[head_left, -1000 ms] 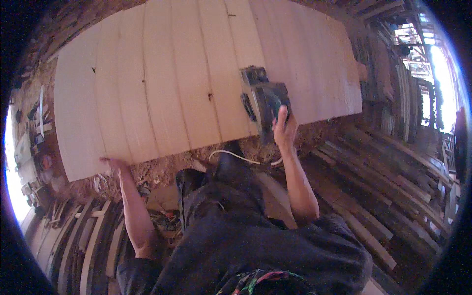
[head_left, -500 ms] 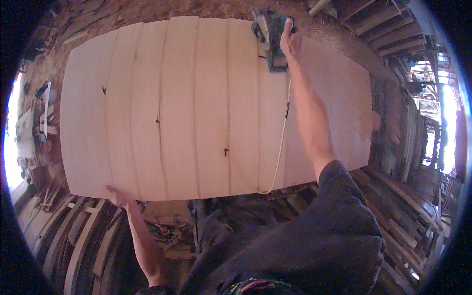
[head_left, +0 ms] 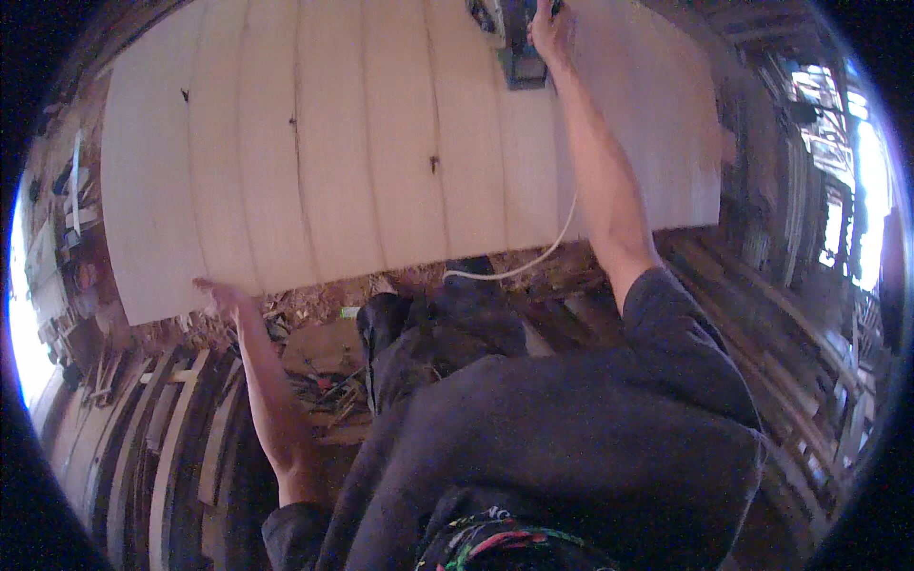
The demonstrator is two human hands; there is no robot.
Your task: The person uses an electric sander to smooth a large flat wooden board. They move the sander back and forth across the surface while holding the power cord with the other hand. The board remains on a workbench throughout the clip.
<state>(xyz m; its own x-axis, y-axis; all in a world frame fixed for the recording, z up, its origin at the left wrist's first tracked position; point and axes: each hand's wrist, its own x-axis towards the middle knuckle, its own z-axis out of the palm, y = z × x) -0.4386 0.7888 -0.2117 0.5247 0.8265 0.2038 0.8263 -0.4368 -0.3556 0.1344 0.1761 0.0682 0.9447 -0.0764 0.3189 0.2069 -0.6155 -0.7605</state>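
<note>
A wide pale wooden panel point(head_left: 333, 181), made of boards side by side with dark seams and a few knots, lies before me. On its far right part sits a teal and black electric sander point(head_left: 526, 68), apparently a belt sander, partly cut off by the picture's upper edge. My right hand point(head_left: 549, 34) is closed round its rear handle, arm stretched out. A white cord point(head_left: 519, 272) loops down past the panel's near edge. At the near left edge, my left hand point(head_left: 221, 297) rests against the panel with fingers extended, holding nothing.
Stacked wooden planks point(head_left: 171, 419) lie at the lower left, with more lengths of timber point(head_left: 762, 295) at the right. Wood scraps and shavings point(head_left: 328, 381) cover the ground below the near edge, close to my legs.
The view has shifted, so the panel appears higher in the picture. My right hand has drawn the sander nearer to me. The cord now droops below the near edge; my left hand stays there.
</note>
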